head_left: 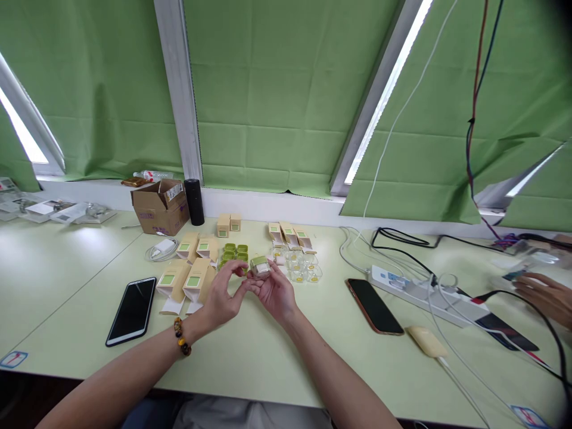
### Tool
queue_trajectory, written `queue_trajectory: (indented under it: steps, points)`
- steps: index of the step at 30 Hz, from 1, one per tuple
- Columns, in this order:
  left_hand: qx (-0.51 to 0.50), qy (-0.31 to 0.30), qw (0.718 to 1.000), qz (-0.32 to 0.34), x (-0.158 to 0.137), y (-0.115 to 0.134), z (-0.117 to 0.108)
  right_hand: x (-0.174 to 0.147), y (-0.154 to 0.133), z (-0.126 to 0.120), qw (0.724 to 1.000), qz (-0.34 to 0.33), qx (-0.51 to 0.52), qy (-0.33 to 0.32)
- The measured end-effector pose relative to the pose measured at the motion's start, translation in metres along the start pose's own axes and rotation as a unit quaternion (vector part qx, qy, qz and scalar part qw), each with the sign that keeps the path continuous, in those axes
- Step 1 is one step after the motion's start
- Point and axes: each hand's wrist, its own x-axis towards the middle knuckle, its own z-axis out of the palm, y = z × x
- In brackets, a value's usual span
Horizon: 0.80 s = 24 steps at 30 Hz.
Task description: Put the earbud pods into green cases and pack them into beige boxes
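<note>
Nearest, forearms (333,357) converge from seven and five o'clock. Between the hands, above the table (286,372), the clear case (261,269) sits in the right hand's (277,293) curled fingers, apparently raised for the left hand (226,293); whether that pinches it, I cannot tell. Green tubs (229,246) at ten, more cases (297,276) at three: seemingly sorted by kind. Cartons (174,276), nine.

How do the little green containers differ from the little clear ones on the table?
The green containers look solid-coloured; the clear containers are see-through, with yellow spots showing. The green containers sit left of the clear containers. Both are small and grouped on the table.
</note>
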Motion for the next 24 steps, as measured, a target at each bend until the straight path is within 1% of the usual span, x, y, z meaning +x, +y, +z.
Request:
queue_trajectory:
  steps: [4,9,13,16,19,24]
  points:
    - [-0.003,0.019,1.000,-0.004,-0.001,-0.004,-0.001,-0.002,-0.002,0.002,0.999,0.020,-0.003,-0.029]
    - [-0.017,0.037,0.999,-0.029,-0.001,-0.008,-0.001,-0.003,-0.003,0.005,0.999,0.023,0.005,-0.024]
    - [-0.019,0.046,0.997,-0.053,0.000,-0.008,-0.001,-0.004,-0.006,0.008,0.999,0.027,0.025,-0.037]
    - [-0.010,0.046,0.998,-0.050,0.000,-0.008,-0.001,-0.006,-0.008,0.010,0.998,0.029,0.033,-0.037]
    - [0.000,0.033,0.998,-0.045,0.001,-0.010,-0.001,-0.007,-0.008,0.011,1.000,0.005,0.010,-0.016]
    - [-0.002,0.027,0.998,-0.056,0.002,-0.014,0.001,-0.005,-0.001,0.007,0.993,-0.064,-0.100,0.024]
